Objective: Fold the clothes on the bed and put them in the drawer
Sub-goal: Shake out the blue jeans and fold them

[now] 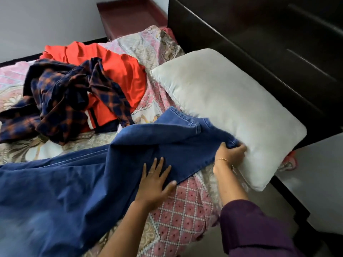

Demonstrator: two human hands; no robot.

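Left hand (155, 179) flat with fingers spread, right hand (229, 152) curled in a grip, both arms extended

A bed with a pink and beige patterned bedspread (187, 204) fills the middle of the room. A pale pillow (228, 112) lies on its right side, against a dark cabinet (259, 34) with long handles. Beyond the bed's far end stands a maroon step (130, 17) beneath a plain grey-white wall (46, 21). Soft, even light.

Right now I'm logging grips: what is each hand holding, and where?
The right hand grips the blue denim jeans at a bunched edge beside the white pillow; the left hand presses flat, holding nothing.
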